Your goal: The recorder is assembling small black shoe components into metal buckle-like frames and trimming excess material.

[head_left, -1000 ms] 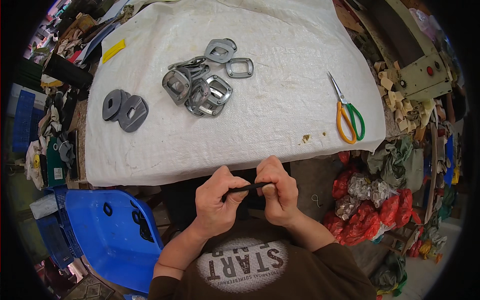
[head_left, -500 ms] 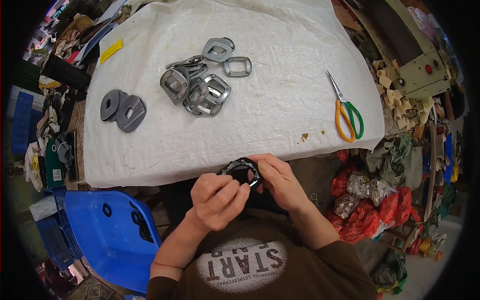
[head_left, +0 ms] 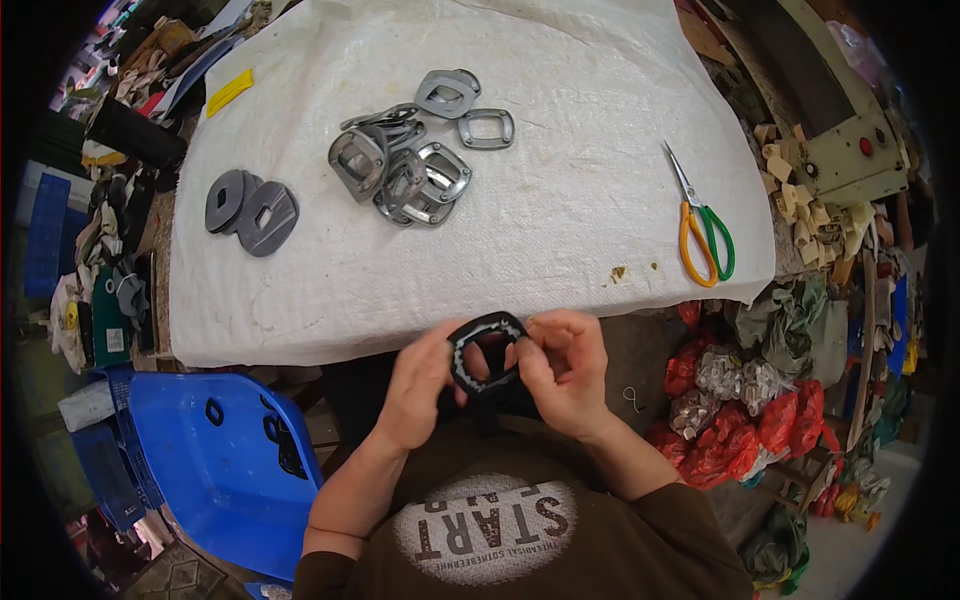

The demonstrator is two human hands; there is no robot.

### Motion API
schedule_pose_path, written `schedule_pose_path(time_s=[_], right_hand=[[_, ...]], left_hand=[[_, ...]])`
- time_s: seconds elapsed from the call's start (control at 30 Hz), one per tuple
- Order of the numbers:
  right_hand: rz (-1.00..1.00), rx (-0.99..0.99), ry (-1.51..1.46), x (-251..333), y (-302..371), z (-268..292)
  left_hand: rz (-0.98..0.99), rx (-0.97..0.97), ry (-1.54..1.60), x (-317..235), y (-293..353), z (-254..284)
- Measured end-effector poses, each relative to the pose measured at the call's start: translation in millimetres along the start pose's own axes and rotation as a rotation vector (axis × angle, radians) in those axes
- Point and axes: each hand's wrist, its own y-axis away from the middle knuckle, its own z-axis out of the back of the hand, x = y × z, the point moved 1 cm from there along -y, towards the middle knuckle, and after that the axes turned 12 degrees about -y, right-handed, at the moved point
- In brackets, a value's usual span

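Over the table's near edge, a black rounded-square frame (head_left: 484, 322) is held up between my two hands, its pale, uneven inner edge turned toward me. My left hand (head_left: 413, 388) grips its left side, with fingers partly behind it. On the other side, my right hand (head_left: 570, 378) pinches the right rim between thumb and fingers. Beyond them on the white woven sheet (head_left: 560, 220) lies a loose pile of silver metal frames (head_left: 358, 164). Grey flat pads with cut-out centres (head_left: 268, 232) overlap one another left of the pile.
Scissors (head_left: 708, 245) with one orange and one green handle lie at the table's right. A yellow strip (head_left: 230, 92) rests far left. Below left stands a blue tub (head_left: 215, 490) with several black frames inside. Red plastic bags (head_left: 720, 440) sit on the right beneath wooden pieces (head_left: 790, 195).
The black frame has been tilted so its opening and pale inner edge face up more. My left hand has shifted from its front to its left side. The view has shifted slightly.
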Motion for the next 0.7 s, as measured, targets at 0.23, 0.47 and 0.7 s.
schedule_pose_path(time_s=[0.23,0.47,0.7], right_hand=[[-0.309,0.102,-0.066,15,-13,-4],[-0.106,0.161,0.303,13,-13,4],[0.09,0.297,0.328,14,-13,-3]], left_hand=[[0.074,0.048,0.055,2,5,-10],[0.196,0.283,0.287,-4,-2,-5],[0.094,0.4,-0.052,-1,-4,0]])
